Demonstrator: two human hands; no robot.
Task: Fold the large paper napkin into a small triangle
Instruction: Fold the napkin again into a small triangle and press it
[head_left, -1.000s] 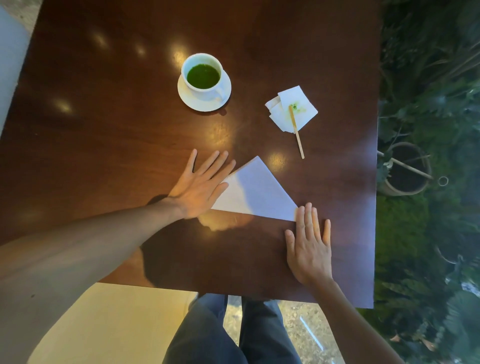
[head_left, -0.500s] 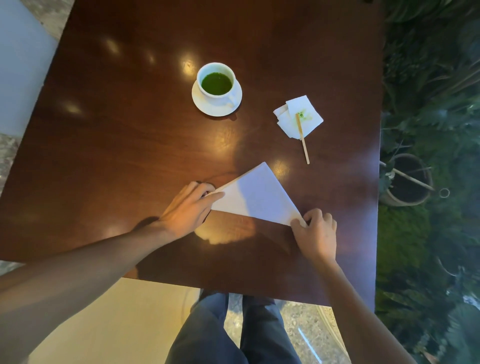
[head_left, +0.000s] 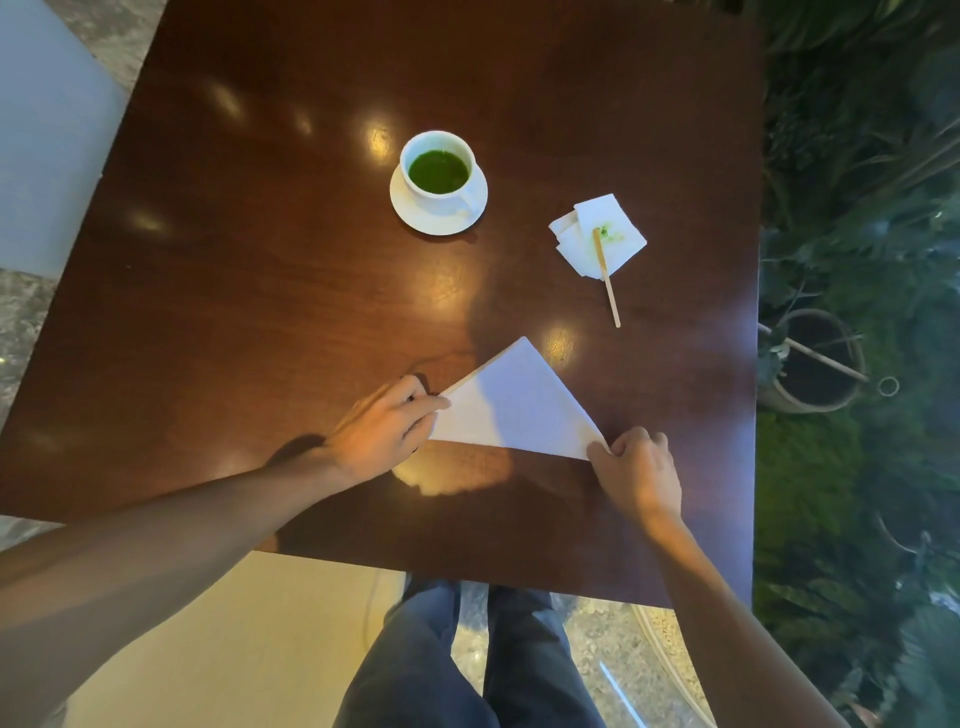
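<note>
The white paper napkin lies on the dark wooden table as a flat triangle, its apex pointing away from me and its long edge nearest me. My left hand has its fingers curled and pinched on the napkin's left corner. At the right corner my right hand pinches the tip of the napkin between thumb and fingers. Both corners are partly hidden under my fingers.
A white cup of green drink on a saucer stands beyond the napkin. To the right lies a smaller stained napkin with a wooden stirrer on it. The table's right edge borders plants and a pot.
Both hands lay flat a second ago, pressing the napkin's ends. They have since curled and pinched the left and right corners. The napkin stays in place.
</note>
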